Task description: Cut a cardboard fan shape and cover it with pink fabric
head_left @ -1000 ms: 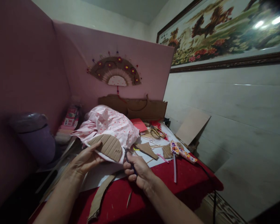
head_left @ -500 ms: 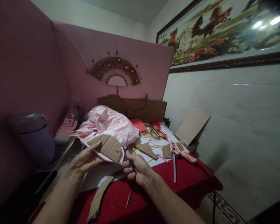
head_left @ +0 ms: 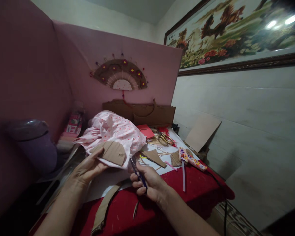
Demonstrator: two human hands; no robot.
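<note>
left grip point(head_left: 88, 168) pinching cardboard piece point(head_left: 112, 152) | right grip point(head_left: 149, 183) closed round snips point(head_left: 137, 171) | snips just beside cardboard piece's right edge

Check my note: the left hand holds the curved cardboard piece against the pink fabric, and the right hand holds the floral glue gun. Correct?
Not quite. In the head view the right hand grips small blue-handled scissors; the floral glue gun lies on the red table, untouched. The left hand does hold the cardboard piece.
</note>
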